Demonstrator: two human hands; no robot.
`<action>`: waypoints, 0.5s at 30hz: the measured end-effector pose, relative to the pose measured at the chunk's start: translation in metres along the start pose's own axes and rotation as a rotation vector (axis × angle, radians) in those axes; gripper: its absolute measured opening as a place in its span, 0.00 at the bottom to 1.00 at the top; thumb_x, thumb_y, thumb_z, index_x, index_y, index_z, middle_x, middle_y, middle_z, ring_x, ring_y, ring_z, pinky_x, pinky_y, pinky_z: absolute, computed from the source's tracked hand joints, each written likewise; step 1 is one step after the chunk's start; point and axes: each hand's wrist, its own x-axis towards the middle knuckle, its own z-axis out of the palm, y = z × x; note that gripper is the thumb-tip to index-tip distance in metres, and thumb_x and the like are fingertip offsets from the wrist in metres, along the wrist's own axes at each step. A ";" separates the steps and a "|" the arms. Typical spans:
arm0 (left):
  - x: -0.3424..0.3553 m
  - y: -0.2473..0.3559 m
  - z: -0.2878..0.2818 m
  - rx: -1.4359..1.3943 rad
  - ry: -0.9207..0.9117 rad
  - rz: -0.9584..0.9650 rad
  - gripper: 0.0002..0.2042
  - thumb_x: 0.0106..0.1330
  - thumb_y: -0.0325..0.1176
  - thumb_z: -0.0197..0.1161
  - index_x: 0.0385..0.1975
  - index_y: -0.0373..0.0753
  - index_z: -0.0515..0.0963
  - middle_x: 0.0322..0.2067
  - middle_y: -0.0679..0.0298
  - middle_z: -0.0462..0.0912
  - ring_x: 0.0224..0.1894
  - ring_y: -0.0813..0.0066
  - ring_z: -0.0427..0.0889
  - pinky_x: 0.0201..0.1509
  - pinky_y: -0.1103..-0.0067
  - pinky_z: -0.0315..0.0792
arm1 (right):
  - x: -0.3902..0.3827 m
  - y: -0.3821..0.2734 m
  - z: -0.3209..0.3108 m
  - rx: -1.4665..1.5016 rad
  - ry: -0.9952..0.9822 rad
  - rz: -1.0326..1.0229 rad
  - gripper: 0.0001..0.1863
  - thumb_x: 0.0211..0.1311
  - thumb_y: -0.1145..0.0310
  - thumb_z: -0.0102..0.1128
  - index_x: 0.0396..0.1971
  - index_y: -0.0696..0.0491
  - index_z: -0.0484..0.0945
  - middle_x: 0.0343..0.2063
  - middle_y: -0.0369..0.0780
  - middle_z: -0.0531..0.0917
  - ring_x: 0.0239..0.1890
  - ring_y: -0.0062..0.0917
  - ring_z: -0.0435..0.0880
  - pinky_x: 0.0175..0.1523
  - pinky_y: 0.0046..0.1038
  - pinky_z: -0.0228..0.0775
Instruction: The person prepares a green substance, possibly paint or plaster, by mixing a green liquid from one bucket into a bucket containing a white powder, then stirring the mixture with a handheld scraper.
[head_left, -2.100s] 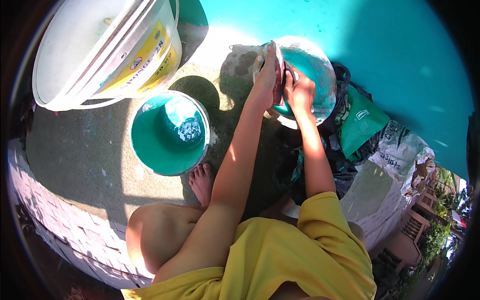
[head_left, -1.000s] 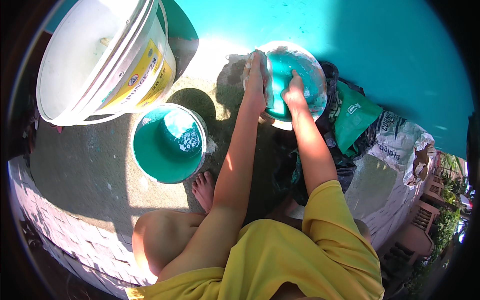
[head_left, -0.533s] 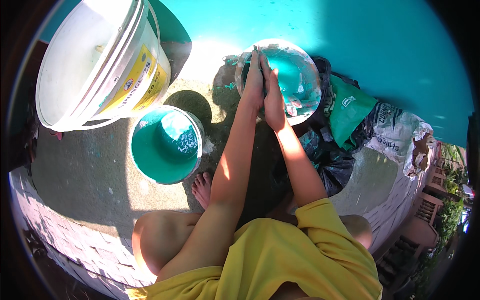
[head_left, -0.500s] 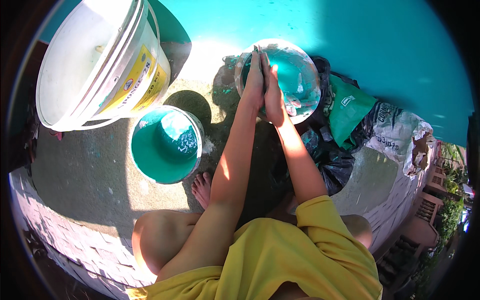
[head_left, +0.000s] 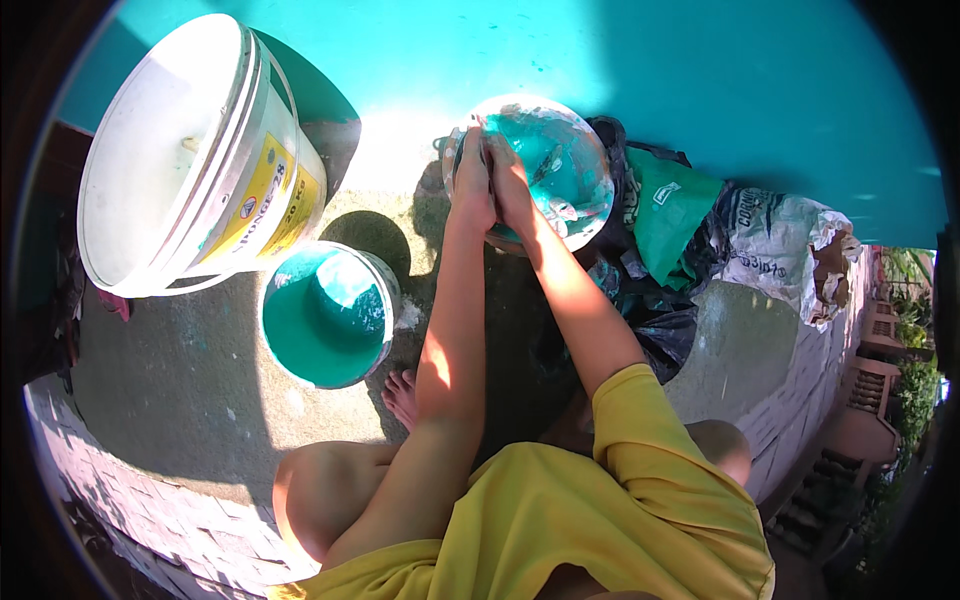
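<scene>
Hands point(head_left: 474, 187) over basin point(head_left: 603, 185) near left edge; teal bucket point(head_left: 310, 330) apart across concrete point(head_left: 423, 238).

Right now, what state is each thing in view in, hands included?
Tub: open, green paint inside, rim smeared
Left hand: at the tub's left side, grip unclear
Right hand: close beside the left hand, grip unclear
Smaller bucket: open, green-coated inside
White bucket: upright
Green bag: crumpled
Black plastic: crumpled
Pale sack: torn at one end
</scene>
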 end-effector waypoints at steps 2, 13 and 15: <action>0.008 -0.003 -0.010 0.029 -0.107 0.057 0.16 0.71 0.50 0.48 0.44 0.45 0.71 0.40 0.67 0.75 0.41 0.75 0.74 0.37 0.75 0.72 | -0.017 -0.008 0.006 -0.265 -0.053 -0.116 0.25 0.72 0.59 0.38 0.60 0.60 0.64 0.60 0.51 0.68 0.60 0.36 0.70 0.62 0.31 0.61; 0.008 0.004 -0.004 -0.128 -0.291 -0.072 0.20 0.74 0.40 0.42 0.62 0.39 0.61 0.47 0.66 0.73 0.47 0.75 0.74 0.52 0.75 0.70 | -0.024 -0.016 -0.006 -0.496 -0.170 -0.287 0.30 0.74 0.53 0.25 0.69 0.53 0.49 0.70 0.44 0.51 0.73 0.34 0.45 0.72 0.38 0.32; 0.013 0.012 -0.016 -0.066 -0.312 -0.099 0.19 0.73 0.42 0.40 0.58 0.40 0.65 0.43 0.66 0.75 0.44 0.74 0.74 0.49 0.74 0.71 | -0.044 -0.014 0.004 -0.582 -0.179 -0.345 0.28 0.74 0.55 0.23 0.69 0.50 0.52 0.70 0.42 0.52 0.73 0.33 0.44 0.71 0.48 0.22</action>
